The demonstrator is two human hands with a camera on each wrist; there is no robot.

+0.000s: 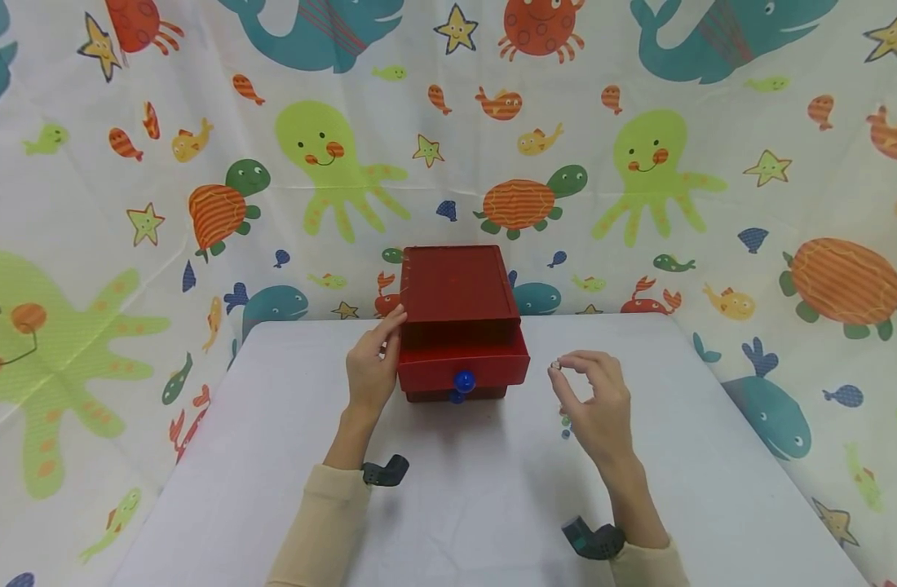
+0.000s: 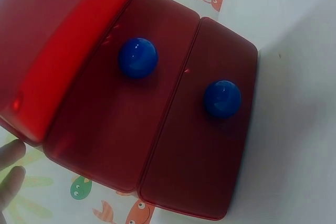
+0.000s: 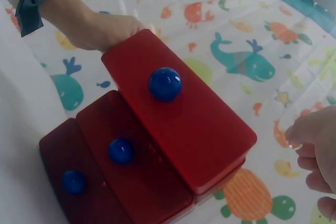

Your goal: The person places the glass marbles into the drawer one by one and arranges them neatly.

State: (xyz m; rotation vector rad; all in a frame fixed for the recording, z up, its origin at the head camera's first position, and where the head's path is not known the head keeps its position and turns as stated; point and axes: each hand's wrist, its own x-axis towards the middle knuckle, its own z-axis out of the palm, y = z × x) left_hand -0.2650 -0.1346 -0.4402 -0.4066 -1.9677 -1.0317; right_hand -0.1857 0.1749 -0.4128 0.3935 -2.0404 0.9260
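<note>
Right hand (image 1: 595,399) pinches a bead (image 1: 555,366); left hand (image 1: 373,367), fingers straight, steadies the red drawer box (image 1: 459,322).

left hand (image 1: 371,371): fingers straight, flat, forearm extended | right hand (image 1: 595,399): raised, fingers curled, thumb and forefinger pinched

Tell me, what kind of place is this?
Probably a staged recording corner, not a home: a white table boxed in by sea-creature cloth, a red drawer box, and cameras strapped on both wrists.

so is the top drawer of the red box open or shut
Open. The top drawer juts out well past the two drawers below it, and the left hand rests against the side of the red box.
</note>
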